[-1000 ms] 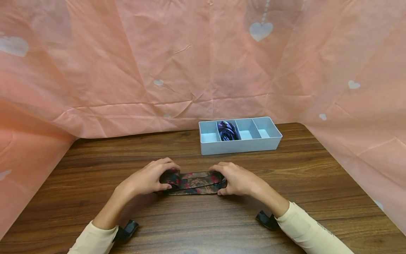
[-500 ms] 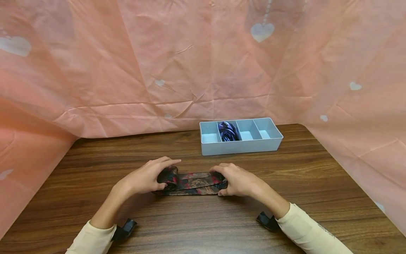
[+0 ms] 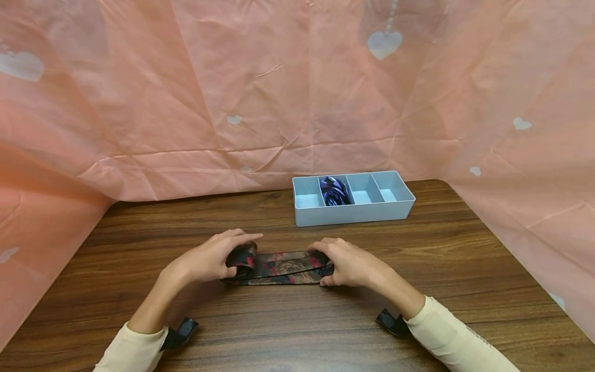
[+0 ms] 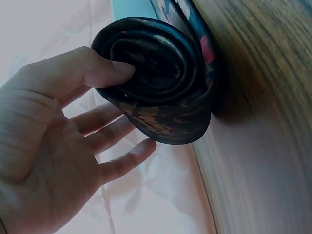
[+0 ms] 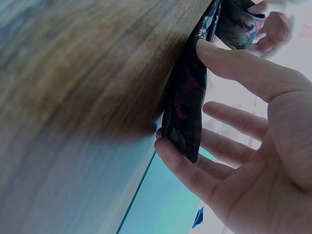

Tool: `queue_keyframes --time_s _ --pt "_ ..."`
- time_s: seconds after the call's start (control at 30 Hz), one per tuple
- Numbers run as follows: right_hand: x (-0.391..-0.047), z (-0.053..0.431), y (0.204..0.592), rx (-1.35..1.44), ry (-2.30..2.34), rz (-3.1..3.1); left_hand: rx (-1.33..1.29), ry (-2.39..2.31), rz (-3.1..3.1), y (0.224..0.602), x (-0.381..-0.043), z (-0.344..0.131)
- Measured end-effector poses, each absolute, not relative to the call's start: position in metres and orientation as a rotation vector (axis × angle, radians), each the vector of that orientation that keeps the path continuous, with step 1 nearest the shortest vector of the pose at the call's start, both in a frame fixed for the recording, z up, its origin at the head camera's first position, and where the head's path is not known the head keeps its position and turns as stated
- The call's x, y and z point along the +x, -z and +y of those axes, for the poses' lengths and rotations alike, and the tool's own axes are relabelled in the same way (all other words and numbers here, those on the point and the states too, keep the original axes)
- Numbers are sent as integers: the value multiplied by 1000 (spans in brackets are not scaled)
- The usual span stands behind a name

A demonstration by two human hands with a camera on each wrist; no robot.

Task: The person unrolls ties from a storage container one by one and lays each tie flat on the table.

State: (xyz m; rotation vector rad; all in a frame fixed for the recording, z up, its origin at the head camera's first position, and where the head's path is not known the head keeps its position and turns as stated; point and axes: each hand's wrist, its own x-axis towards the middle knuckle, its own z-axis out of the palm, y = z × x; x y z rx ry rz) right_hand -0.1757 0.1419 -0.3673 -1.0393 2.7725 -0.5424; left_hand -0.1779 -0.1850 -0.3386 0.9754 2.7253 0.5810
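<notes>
A dark necktie with a red and brown floral pattern lies doubled on the table in the head view. Its left end is wound into a roll, which my left hand holds with the thumb at the end of the coil and fingers along the far side. In the left wrist view the index finger is mostly hidden behind the roll. My right hand grips the tie's folded right end, thumb on one edge and fingertips on the other. Flat layers of tie stretch between both hands.
A pale blue divided box stands at the back of the wooden table. One inner compartment holds a rolled purple-blue tie. A peach curtain with white hearts hangs around the back and sides.
My left hand has shifted slightly left with the roll, its index finger straightening off the top. The roll has turned and looks looser. My right hand has stayed at the folded end.
</notes>
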Motion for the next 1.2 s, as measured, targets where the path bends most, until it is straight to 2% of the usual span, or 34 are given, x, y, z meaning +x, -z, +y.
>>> queue_keyframes --time_s 0.43,1.2 --pt "-176 142 367 -1050 559 2764 1035 -584 2734 344 -180 -184" --pt "-175 143 367 -1039 550 2776 862 -463 2855 332 -175 -216"
